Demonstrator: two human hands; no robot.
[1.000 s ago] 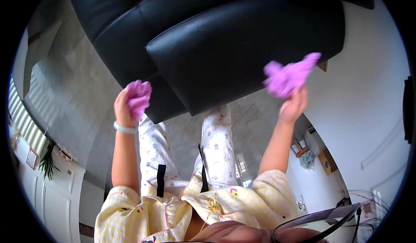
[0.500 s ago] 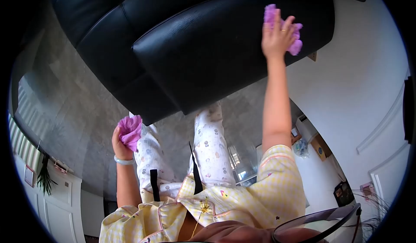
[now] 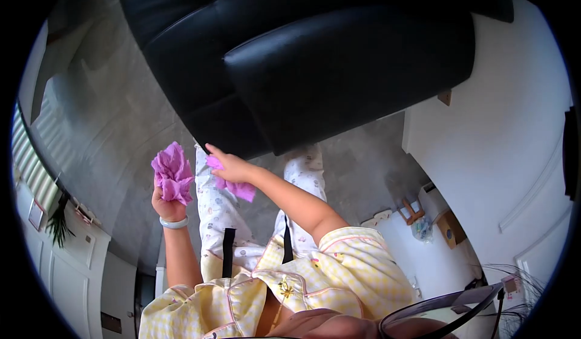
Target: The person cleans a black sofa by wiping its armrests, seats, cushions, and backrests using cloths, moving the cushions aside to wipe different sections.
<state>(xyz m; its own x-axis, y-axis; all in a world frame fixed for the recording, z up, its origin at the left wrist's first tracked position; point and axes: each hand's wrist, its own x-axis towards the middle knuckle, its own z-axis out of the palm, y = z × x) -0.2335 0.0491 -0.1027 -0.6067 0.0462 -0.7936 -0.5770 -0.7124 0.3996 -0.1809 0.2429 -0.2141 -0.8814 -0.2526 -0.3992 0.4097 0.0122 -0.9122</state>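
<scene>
Yellow-checked shirt (image 3: pixel 363 260), white patterned trousers (image 3: pixel 221 221), pale bangle (image 3: pixel 174 223)

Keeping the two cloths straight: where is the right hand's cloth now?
In the head view, the cloth in the right hand is left of centre, over the left trouser leg, beside the cloth in the left hand.

Left grip (image 3: pixel 167 203) holds crumpled purple cloth (image 3: pixel 173 172), raised; pale bangle (image 3: pixel 174 223) on that wrist. Right grip (image 3: pixel 235 168) has second purple cloth (image 3: pixel 238 190), arm angled across in front of patterned white trousers (image 3: pixel 305 185). Black leather sofa (image 3: pixel 339 79) beyond both, over gray floor (image 3: pixel 357 157). White wall (image 3: pixel 502 121) at image right; cardboard box (image 3: pixel 451 230) lower right, clear plastic bag (image 3: pixel 422 229) beside it. Green plant (image 3: pixel 59 225) far left.
</scene>
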